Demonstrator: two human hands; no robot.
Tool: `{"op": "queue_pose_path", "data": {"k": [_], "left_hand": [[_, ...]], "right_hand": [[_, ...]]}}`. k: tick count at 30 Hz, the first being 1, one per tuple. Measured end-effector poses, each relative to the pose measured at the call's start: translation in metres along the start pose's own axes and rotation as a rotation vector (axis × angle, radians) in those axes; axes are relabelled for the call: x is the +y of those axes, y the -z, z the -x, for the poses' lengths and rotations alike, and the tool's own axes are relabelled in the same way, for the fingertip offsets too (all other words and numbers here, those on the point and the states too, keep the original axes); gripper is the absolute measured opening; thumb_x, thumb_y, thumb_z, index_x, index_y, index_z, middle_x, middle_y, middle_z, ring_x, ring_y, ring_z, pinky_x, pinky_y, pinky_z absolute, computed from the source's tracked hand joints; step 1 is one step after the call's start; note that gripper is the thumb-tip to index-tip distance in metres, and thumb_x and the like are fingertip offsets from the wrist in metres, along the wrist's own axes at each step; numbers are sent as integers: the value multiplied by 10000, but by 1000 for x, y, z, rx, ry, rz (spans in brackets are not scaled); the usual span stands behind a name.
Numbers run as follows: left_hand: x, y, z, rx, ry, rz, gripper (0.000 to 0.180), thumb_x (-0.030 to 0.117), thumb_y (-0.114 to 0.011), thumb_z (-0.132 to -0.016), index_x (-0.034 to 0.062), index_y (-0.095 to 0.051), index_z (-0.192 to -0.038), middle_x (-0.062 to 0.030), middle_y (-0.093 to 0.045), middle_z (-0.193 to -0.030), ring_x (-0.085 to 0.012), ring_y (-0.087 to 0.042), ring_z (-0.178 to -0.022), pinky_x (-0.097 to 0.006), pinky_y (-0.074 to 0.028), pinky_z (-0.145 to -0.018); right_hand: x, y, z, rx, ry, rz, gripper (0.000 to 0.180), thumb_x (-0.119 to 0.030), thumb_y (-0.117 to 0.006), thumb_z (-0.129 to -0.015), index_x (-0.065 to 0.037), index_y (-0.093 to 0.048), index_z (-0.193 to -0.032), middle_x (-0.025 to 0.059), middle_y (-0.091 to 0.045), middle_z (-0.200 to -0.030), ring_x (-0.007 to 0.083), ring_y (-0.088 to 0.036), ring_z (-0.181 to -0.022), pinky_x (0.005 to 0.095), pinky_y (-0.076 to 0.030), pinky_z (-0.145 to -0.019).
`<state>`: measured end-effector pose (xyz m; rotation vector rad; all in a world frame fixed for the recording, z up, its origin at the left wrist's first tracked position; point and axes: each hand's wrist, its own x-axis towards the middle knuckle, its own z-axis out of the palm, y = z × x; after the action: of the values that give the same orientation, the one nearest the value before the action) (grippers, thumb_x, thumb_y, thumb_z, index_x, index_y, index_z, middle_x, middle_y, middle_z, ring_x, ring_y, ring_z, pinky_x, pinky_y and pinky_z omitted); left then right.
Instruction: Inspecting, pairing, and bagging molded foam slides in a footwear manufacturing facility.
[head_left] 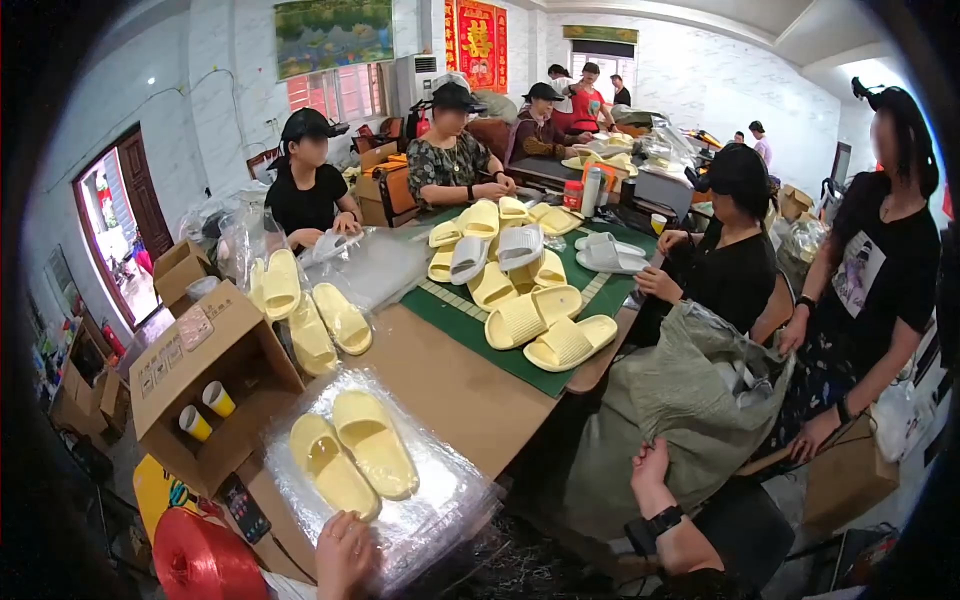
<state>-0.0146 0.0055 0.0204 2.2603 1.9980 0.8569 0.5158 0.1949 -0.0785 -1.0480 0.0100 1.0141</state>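
Note:
A pair of pale yellow slide slippers (375,445) lies on a stack of clear plastic bags (440,525) at the table's near edge. My left hand (345,550) is closed at the end of the left slipper of that pair, its fingertips on the edge. Over to the right, my right hand (650,466) grips the edge of a big grey-green woven sack (630,400) with closed fingers. Standing at the far right, another person (860,250) also has a hand on this sack. Pale contents show in its mouth, too unclear to name.
Yellow and grey slippers (535,315) are heaped on a green cutting mat (450,325). Bagged yellow slippers (340,318) lie beside a cardboard box (220,370) holding paper cups. A red twine roll (205,555) and a phone (245,508) are near my left arm. Several people sit around the table.

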Motion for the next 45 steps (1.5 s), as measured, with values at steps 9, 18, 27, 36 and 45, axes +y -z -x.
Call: {"op": "queue_pose_path", "data": {"k": [9, 18, 27, 36, 45], "left_hand": [[-20, -14, 26, 35, -19, -141, 518, 306, -766, -744, 101, -646, -1204, -202, -448, -1474, -457, -374, -1380, -537, -360, -1099], [-25, -30, 39, 37, 334, -21, 869, 510, -762, -758, 96, -446, -1453, -291, -166, -1599, -509, -214, -1444, -578, -244, -1152], [-17, -27, 34, 4, 330, -34, 868, 537, -744, -784, 78, -442, -1456, -302, -163, -1594, -505, -241, -1428, -569, -258, -1140], [-16, -29, 30, -2, 354, -59, 845, 470, -772, -769, 61, -454, -1437, -289, -173, -1596, -498, -249, -1425, -555, -262, -1142], [-21, -33, 30, 13, 334, -35, 828, 377, -771, -745, 44, -458, -1436, -297, -206, -1586, -493, -231, -1442, -558, -254, -1150]], "right_hand": [[4, -9, 6, -4, -1, 34, 177, -310, -541, -979, -143, -504, -933, -10, -501, -778, 97, -438, -599, 264, -331, -481], [8, 3, -10, 29, 40, -2, 223, -335, -514, -997, -129, -502, -912, -3, -490, -791, 102, -437, -604, 267, -336, -482], [-5, 4, -3, 125, 82, 49, 310, -343, -462, -1037, -97, -477, -849, 7, -418, -715, 120, -345, -581, 306, -309, -514], [-13, -9, 3, 164, 129, 65, 275, -309, -504, -1016, -110, -430, -842, 2, -394, -688, 125, -315, -561, 312, -271, -518], [2, 35, -47, 250, 113, 17, 213, -318, -509, -1018, -107, -540, -1002, -16, -420, -745, 145, -380, -574, 332, -346, -530]]}}
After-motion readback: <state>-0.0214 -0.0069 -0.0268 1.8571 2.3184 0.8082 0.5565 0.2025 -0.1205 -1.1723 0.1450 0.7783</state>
